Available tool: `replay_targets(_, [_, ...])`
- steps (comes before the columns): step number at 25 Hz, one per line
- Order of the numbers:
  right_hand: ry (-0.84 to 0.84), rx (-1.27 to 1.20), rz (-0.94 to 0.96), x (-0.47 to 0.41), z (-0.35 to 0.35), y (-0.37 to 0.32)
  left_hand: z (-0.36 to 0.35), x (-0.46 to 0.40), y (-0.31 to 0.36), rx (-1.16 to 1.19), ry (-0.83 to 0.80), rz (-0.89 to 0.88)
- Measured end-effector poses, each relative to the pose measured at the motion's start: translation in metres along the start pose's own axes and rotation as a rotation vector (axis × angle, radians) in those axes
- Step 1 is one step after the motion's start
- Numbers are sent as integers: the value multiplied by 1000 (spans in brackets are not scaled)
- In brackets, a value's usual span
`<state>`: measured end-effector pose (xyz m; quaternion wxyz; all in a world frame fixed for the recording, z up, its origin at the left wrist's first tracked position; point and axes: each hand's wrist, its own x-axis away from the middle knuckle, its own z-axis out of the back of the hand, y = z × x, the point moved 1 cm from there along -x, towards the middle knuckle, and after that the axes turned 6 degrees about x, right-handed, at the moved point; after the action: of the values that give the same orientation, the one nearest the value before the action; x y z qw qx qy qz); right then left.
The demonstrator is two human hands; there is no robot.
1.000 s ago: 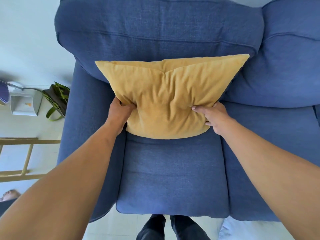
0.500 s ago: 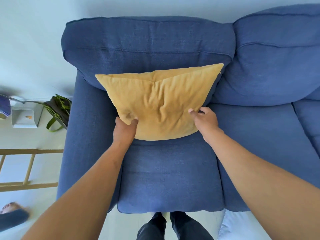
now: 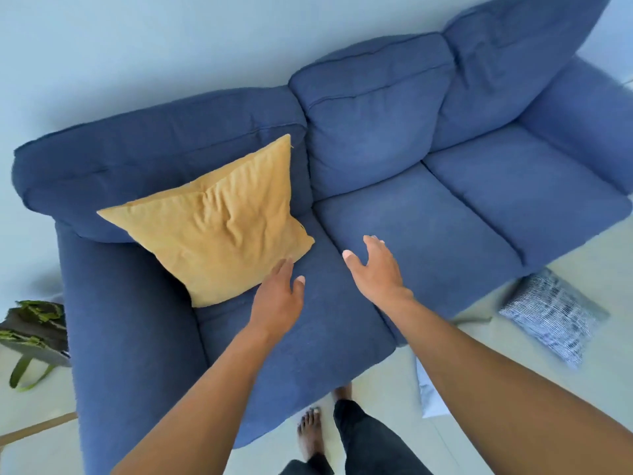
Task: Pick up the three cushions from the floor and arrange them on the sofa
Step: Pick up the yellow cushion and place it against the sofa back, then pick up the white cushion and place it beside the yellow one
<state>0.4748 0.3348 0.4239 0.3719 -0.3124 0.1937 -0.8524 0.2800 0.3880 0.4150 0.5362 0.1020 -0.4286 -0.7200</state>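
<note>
Yellow cushion [image 3: 219, 231] leaned against sofa [image 3: 428, 217] backrest, left seat. Both hands, left hand [image 3: 279, 296] and right hand [image 3: 375, 269], empty, fingers spread. Risk: unsupported cushion slumping forward. Striped cushion [image 3: 553, 315] lay on floor [image 3: 513, 337].

A home living room. A blue three-seat sofa [image 3: 428, 214] stands against a plain wall beyond the hands. Pale floor [image 3: 479, 337], bare feet [image 3: 310, 437] below them.

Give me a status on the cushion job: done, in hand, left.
Done: the yellow cushion leans against the back of the blue sofa at its left end. In hand: nothing; the left hand and right hand are open and empty. Left: the grey patterned cushion and a pale cushion on the floor.
</note>
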Motion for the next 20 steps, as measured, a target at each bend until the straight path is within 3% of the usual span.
replay_targets(5, [156,85,-107,74,39,95,-70,25,58,-151,-182,-239])
replay_targets(11, [298,19,-324,140,90,226,-185,66,136,-277,-433,-461])
replay_targets(20, [279,-6,-564,174,151,413,-382,84,238,-496,-657,-583])
